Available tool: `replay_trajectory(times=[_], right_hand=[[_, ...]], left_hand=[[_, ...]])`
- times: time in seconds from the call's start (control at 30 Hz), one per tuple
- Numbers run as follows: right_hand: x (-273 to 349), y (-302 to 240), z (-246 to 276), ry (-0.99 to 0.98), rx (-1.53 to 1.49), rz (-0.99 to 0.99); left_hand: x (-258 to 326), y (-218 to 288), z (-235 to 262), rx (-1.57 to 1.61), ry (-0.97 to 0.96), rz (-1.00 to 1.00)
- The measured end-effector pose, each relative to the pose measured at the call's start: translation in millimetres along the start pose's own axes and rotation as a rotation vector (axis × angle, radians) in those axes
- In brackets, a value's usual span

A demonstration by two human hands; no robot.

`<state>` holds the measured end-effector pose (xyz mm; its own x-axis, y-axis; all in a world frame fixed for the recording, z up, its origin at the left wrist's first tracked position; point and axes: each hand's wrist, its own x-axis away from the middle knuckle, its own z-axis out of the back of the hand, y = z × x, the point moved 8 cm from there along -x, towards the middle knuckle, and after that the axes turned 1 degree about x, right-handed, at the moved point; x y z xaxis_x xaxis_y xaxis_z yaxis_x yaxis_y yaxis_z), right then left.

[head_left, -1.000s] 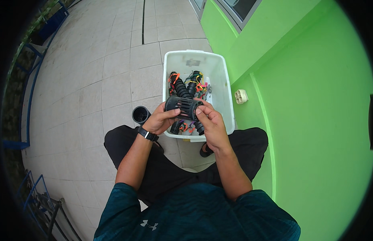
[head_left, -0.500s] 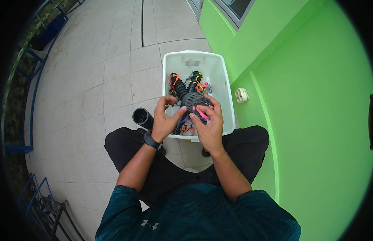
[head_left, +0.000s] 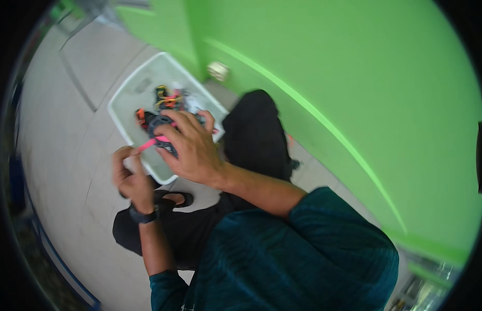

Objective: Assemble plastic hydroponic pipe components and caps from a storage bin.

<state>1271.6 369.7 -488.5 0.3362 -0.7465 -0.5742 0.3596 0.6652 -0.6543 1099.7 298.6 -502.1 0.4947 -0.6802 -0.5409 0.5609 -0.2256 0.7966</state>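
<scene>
A pink strap (head_left: 147, 145) runs from a black slotted plastic piece (head_left: 159, 122) toward the lower left. My left hand (head_left: 133, 179), with a dark watch on the wrist, pinches the strap's outer end. My right hand (head_left: 193, 147) curls over the slotted piece, its fingers wrapped round the top and side, covering much of it. Both are over the near part of a white plastic bin (head_left: 132, 85). Inside lie a black piece with orange ties (head_left: 141, 116) and a dark piece with yellow and pink ties (head_left: 162, 96). Motion blur softens details.
A bright green wall (head_left: 329, 98) rises on the right, with a cream socket box (head_left: 218, 71) low on it. Pale tiles (head_left: 59, 150) cover the floor. My knees flank the bin's near side; a sandalled foot (head_left: 179, 199) shows below it.
My view has swung right, so the bin now sits left and tilted. My left hand has moved away from the slotted piece, drawing the pink strap out straight. My right hand stays on the piece.
</scene>
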Motion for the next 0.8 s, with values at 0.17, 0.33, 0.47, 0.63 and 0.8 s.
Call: replay_trajectory(times=[0.17,0.33,0.47,0.63,0.8], right_hand=[[37.1,102.2,165.6,0.246,0.018,-0.146],[109.6,170.0,308.8,0.284,0.179,-0.234],[132.7,177.9,321.0,0.288,0.088,-0.306],[124.4,174.2,296.3,0.322,-0.190,-0.277],[120.1,171.6,274.6,0.220,-0.185,-0.272]], left_hand=[[11.9,56.2,-113.0,0.286,-0.340,0.120],[67.8,76.2,-220.9,0.251,-0.702,0.329],[89.3,134.8,-287.3,0.298,-0.919,0.143],[106.1,166.0,-318.7,0.281,-0.985,0.232],[102.2,139.3,-293.4,0.392,-0.933,0.277]])
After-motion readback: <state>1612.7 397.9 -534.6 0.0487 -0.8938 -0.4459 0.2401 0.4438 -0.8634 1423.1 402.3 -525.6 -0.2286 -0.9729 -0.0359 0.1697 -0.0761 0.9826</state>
